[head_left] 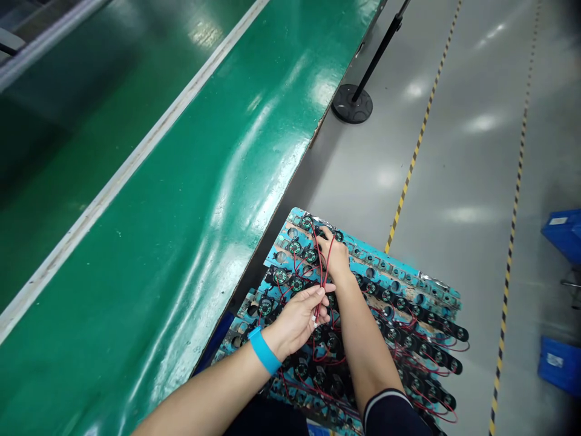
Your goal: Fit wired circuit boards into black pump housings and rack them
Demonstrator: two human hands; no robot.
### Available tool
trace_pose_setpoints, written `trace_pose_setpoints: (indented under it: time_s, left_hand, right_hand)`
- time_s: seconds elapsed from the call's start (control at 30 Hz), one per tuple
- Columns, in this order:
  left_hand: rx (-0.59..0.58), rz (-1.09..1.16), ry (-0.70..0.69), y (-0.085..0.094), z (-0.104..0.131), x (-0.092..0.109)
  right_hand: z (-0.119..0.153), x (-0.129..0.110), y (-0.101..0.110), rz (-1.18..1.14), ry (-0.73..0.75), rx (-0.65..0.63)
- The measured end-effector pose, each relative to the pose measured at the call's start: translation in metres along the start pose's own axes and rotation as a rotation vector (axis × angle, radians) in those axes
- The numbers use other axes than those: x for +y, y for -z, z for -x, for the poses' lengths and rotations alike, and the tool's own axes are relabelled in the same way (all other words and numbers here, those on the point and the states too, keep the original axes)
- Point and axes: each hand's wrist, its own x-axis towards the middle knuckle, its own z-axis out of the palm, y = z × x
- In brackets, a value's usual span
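A bundle of thin red and black wires (323,266) with a small white connector end is pinched in my left hand (302,315), which wears a blue wristband (264,351). Further out, my right hand (334,254) has its fingers closed at a black round part (319,232) near the far edge of a blue rack (290,233); the fingers partly hide it. Rows of similar black round parts with green circuit boards (295,247) sit in the rack's holes. Their red leads trail over the rack, and some of its holes hold no part.
A green-topped surface (190,212) with a raised pale strip (136,154) runs along the left. Beyond the rack stands a black post on a round base (352,104). Yellow-black tape (417,151) marks the grey floor; blue bins (560,363) are at the right.
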Motion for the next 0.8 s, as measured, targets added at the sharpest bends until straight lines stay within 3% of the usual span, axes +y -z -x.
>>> trace_pose_setpoints:
  time_s: [0.2,0.3,0.37,0.43,0.47,0.57,0.63,0.7,0.8]
  left_hand:
    - [0.041,0.018,0.022,-0.001,-0.005,0.000]
    - [0.027,0.078,0.013,-0.001,-0.006,0.001]
    - [0.014,0.143,0.003,-0.001,-0.007,0.001]
    - [0.018,0.214,-0.001,0.000,-0.007,0.000]
    - [0.023,0.243,0.003,0.002,-0.008,-0.003]
    - [0.055,0.280,0.026,0.008,-0.014,-0.017]
    - [0.083,0.264,0.026,0.013,-0.019,-0.030]
    - [0.102,0.183,0.013,0.016,-0.023,-0.040]
    - [0.107,-0.076,-0.020,0.018,-0.022,-0.039]
  right_hand:
    - [-0.013,0.005,-0.003,0.027,0.006,0.009]
    - [-0.003,0.010,-0.007,-0.070,0.043,0.034]
    - [0.018,0.012,-0.008,-0.247,0.019,0.143]
    - [0.048,0.010,-0.006,-0.538,-0.089,0.258]
    - [0.065,0.006,-0.004,-0.722,-0.159,0.252]
    - [0.106,-0.008,0.005,-1.268,-0.276,-0.058]
    - [0.120,-0.016,0.008,-1.491,-0.311,-0.255]
    - [0.123,-0.020,0.008,-1.583,-0.345,-0.321]
    - [0.114,-0.014,0.006,-1.520,-0.287,-0.237]
